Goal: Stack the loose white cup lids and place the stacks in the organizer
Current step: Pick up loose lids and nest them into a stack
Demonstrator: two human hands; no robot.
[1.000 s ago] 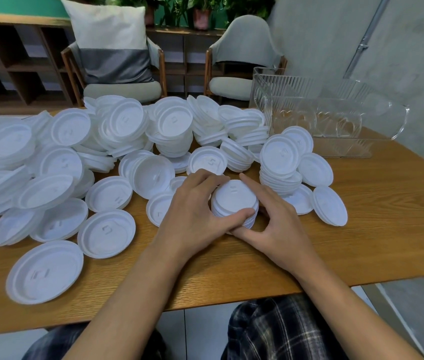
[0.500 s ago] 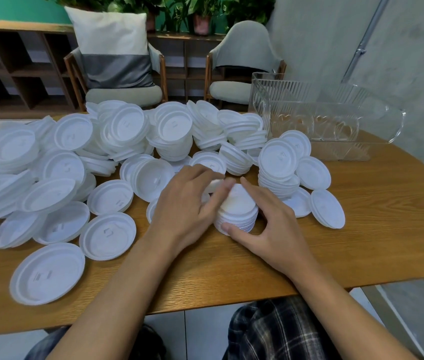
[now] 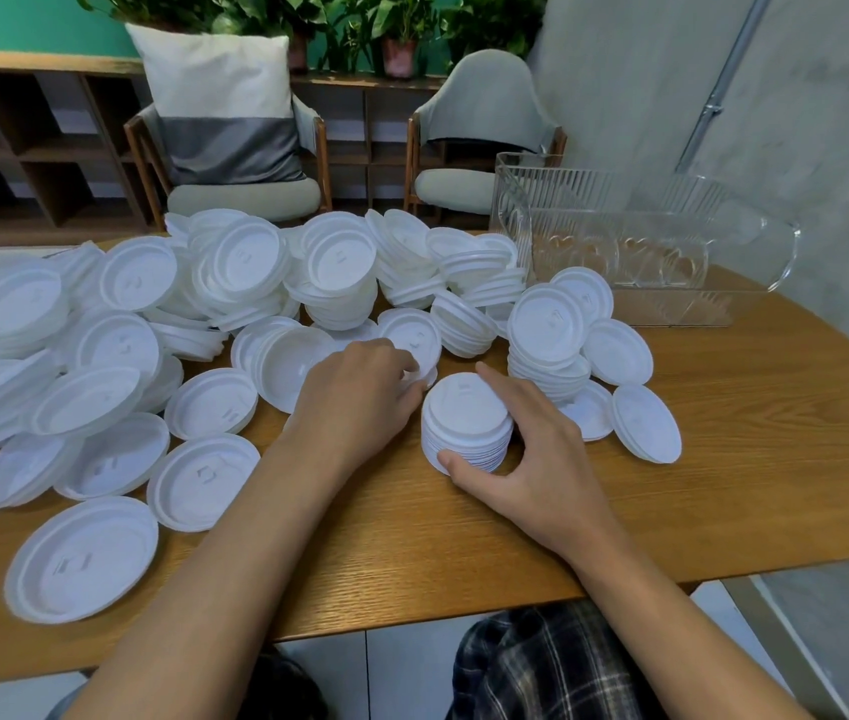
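Both hands are working at the stack of lids [image 3: 466, 420], which is standing on the table [image 3: 723, 459] toward its near edge, about mid-view. The right hand [image 3: 536, 459] is clasping it, with the thumb curling against the near side low down and the forefinger reaching round the far side. The left hand [image 3: 360, 402] is lying just beside the stack, its fingers curling at the near rim of a loose lid [image 3: 412, 337] just behind it. Whether they are actually pinching that lid, I cannot tell.

The step appears to be feeding one more lid onto the stack. To do it well, the right hand should be bracing low and lightly, since these lids look thin enough to buckle under a squeeze. The new lid should be coming in the same way up as the rest and centred, then pressed until it nests.

The stack is looking tight and fairly straight. Its rims are showing as fine white ridges, and its top face is carrying a small embossed mark.

Just to its right a second stack [image 3: 547, 335] is standing, with flat lids lying beside it. A big heap [image 3: 256, 283] of lids is spreading across the left of the table. The clear ribbed organizer [image 3: 594, 194] is sitting at the far right, well apart from the hands, so most of the task seems to be lying ahead.
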